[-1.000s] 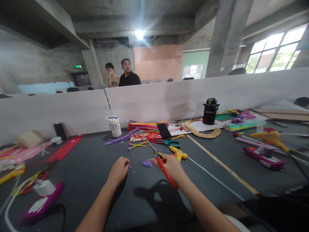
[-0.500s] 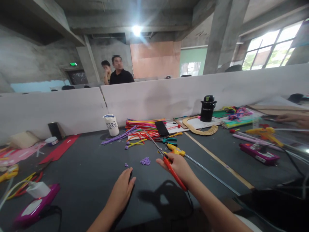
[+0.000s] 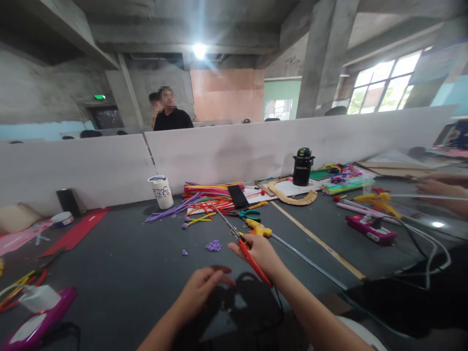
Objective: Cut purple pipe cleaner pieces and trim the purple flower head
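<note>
My right hand (image 3: 260,253) is closed round the red handles of a pair of scissors (image 3: 239,239), whose blades point away toward the pile of coloured pipe cleaners (image 3: 210,194). My left hand (image 3: 202,288) hovers low over the dark table (image 3: 117,253), fingers loosely curled, beside the right wrist; whether anything is in it I cannot make out. Small purple cut pieces (image 3: 213,246) lie on the table just beyond both hands.
A white cup (image 3: 160,191), a yellow glue gun (image 3: 258,228), teal pliers (image 3: 250,213), a black pot (image 3: 302,167) and a magenta glue gun (image 3: 371,229) lie around. Another person's hands (image 3: 437,192) work at the right. Two people stand behind the white partition (image 3: 256,151).
My left hand drew back from the purple pieces toward me and to the right, near the right wrist. The right hand kept hold of the scissors. The view swung slightly right.
</note>
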### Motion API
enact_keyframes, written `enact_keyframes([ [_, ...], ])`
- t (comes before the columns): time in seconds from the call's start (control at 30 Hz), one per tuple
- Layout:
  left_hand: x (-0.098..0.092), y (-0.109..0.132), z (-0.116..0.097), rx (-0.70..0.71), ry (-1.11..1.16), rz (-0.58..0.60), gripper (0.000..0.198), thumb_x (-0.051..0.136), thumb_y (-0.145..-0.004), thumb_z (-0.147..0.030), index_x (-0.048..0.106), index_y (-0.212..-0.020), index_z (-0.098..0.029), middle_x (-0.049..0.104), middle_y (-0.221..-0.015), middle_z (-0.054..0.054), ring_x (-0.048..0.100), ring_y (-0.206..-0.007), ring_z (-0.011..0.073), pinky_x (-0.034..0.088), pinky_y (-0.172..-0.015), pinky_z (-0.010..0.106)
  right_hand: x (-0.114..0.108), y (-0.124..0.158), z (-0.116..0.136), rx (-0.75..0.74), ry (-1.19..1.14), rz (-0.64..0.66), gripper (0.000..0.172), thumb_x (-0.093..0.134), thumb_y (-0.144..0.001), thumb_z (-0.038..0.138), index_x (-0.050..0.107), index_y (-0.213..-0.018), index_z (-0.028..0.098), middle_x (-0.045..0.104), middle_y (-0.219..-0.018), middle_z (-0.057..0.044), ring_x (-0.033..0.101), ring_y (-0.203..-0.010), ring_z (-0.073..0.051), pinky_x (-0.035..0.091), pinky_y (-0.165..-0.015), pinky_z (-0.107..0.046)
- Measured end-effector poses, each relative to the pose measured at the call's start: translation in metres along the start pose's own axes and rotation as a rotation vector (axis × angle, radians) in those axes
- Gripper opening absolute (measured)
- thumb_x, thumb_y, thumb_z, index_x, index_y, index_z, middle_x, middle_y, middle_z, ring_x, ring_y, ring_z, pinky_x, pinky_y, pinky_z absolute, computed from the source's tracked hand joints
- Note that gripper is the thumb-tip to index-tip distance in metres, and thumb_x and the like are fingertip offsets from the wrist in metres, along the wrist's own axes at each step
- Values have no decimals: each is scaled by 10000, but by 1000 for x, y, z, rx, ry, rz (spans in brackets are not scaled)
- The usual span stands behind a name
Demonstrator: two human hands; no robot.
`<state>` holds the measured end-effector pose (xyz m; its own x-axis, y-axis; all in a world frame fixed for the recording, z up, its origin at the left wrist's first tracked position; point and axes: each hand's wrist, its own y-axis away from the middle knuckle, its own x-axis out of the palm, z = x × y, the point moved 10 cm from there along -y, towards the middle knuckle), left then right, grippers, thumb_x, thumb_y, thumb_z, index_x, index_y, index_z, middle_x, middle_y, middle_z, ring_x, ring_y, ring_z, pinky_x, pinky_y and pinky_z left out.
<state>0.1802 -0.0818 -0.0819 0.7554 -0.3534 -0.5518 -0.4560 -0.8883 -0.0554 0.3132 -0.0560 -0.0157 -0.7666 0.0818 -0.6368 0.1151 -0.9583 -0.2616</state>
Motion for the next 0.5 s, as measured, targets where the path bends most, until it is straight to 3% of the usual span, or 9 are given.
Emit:
enact_keyframes([
  [0.07,-33,-3,17,-87,-99,-204,445,266,-863,-382,623,-1011,-162,665,-1023,95,569,-1000,216,383,-905,342,-1,0,-1,-5,1,8,368,520,-692,467,399,-484,188,366,-472,46,333,-469,-99,245,-443,-211],
  [0.17,-41,2,36,-147,-165,-257,507,381,-806,-438,515,-1172,-113,490,-1268,159,389,-1195,282,229,-1004,432,-4,1,-5,-8,4,5,369,511,-696,483,411,-496,189,367,-479,46,330,-464,-98,251,-441,-211],
  [0.2,-34,6,35,-139,-197,-236,572,483,-747,-459,491,-1199,-111,420,-1326,157,310,-1243,289,167,-1030,430,-6,1,-8,-7,4,0,365,509,-697,487,422,-504,189,374,-481,45,331,-462,-98,252,-440,-211],
  [0.3,28,18,-3,102,-297,53,665,480,-740,-506,348,-1311,-190,256,-1418,90,195,-1292,257,82,-1053,414,-9,3,-12,-2,6,-12,357,503,-698,492,446,-519,188,385,-483,45,335,-463,-99,254,-440,-210],
  [0.37,72,31,-30,217,-153,342,541,408,-798,-474,396,-1282,-234,384,-1364,59,324,-1242,228,195,-1031,370,-9,3,-12,4,11,-10,361,500,-698,495,439,-516,190,377,-479,48,331,-462,-97,251,-438,-209],
  [0.4,84,35,-39,227,-46,449,442,296,-852,-436,519,-1180,-240,564,-1212,48,458,-1145,206,280,-990,351,-9,3,-12,8,15,-7,364,499,-698,494,430,-509,190,372,-476,50,329,-459,-96,249,-436,-208],
  [0.43,83,32,-38,165,40,448,499,183,-880,-408,599,-1071,-207,687,-992,54,554,-1027,197,348,-938,348,-8,3,-11,12,21,-3,366,500,-697,490,420,-503,191,367,-473,52,325,-456,-94,247,-435,-208],
  [0.47,70,24,-31,82,69,343,540,163,-880,-410,637,-988,-175,716,-856,69,597,-941,202,386,-897,346,-8,3,-10,15,27,1,366,502,-696,485,407,-497,193,360,-469,54,321,-452,-93,244,-434,-208],
  [0.5,52,18,-23,34,43,205,519,210,-869,-425,653,-957,-170,703,-910,84,593,-943,207,390,-892,338,-7,3,-9,16,34,2,366,504,-695,479,395,-493,194,351,-465,56,317,-449,-92,241,-432,-207],
])
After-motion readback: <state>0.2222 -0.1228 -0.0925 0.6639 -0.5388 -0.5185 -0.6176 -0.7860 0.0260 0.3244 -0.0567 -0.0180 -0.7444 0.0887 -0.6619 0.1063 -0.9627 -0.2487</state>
